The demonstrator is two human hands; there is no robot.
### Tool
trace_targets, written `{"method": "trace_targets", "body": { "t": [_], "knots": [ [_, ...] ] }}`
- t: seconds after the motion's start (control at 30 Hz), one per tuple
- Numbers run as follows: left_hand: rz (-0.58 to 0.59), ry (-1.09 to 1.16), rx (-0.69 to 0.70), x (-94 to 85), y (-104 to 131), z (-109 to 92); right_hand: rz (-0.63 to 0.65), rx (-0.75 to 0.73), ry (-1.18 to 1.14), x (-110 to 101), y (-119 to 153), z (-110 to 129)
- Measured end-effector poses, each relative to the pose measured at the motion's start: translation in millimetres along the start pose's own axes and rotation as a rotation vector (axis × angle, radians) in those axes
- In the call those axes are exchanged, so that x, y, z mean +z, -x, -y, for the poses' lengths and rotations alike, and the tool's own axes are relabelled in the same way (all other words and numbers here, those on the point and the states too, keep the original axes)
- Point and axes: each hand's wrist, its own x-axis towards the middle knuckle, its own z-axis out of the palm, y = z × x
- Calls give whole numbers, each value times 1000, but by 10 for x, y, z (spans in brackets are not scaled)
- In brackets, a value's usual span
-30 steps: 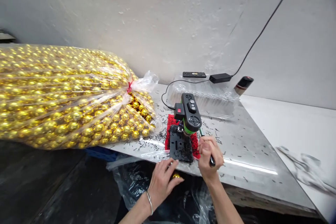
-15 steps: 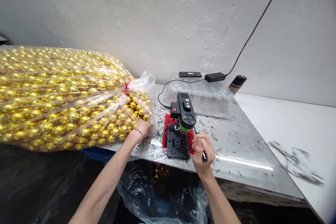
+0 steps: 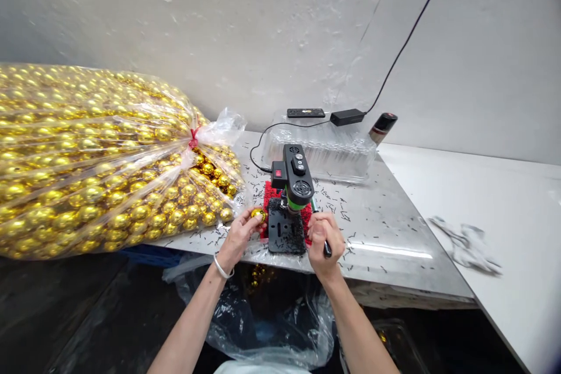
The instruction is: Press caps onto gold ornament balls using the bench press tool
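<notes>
A small black drill press (image 3: 298, 172) with a green ring stands over a black slotted base plate (image 3: 280, 236), on a red mat (image 3: 272, 191) strewn with dark shavings. My left hand (image 3: 240, 235) pinches a gold ball (image 3: 258, 215) just left of the base plate. On the right, my right hand (image 3: 325, 241) is wrapped round the black-tipped lever (image 3: 327, 249) of the press. Left of the press lies a big clear bag of gold balls (image 3: 109, 169), tied with a red string (image 3: 193, 137).
Behind the press are a clear plastic tray (image 3: 324, 155), a black adapter (image 3: 347, 117) with its cable and a dark-capped can (image 3: 383, 127). White gloves (image 3: 467, 245) lie on the white surface at right. An open plastic bag (image 3: 272, 327) hangs below the table edge.
My left hand has moved from the bag's edge to beside the base plate, and a gold ball now shows in its fingers. My right hand stays on the lever. The view has shifted slightly.
</notes>
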Motion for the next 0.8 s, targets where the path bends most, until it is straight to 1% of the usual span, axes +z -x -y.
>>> {"method": "trace_targets", "body": {
  "t": [0.07, 0.13, 0.2, 0.3, 0.43, 0.5, 0.57, 0.67, 0.8],
  "knots": [
    [15, -55, -75, 116, -47, 129, 21, -7, 16, -11, -6, 3],
    [34, -171, -91, 209, -123, 232, 40, -14, 28, -25, -12, 6],
    [47, -299, -33, 269, -197, 308, 57, -6, 38, -37, -11, 8],
    [72, -520, 98, 291, -262, 371, 67, 9, 41, -41, 6, 3],
    [125, -861, 298, 280, -252, 364, 61, 12, 27, -34, 35, -7],
    [134, -987, 388, 304, -230, 350, 58, 11, 17, -33, 41, -10],
    [129, -1079, 427, 348, -212, 352, 59, 6, 8, -35, 40, -10],
    [116, -1171, 424, 412, -197, 381, 69, 5, 0, -43, 35, -9],
    [88, -1208, 457, 433, -191, 421, 69, 5, -19, -45, 55, -24]
  ]
}}
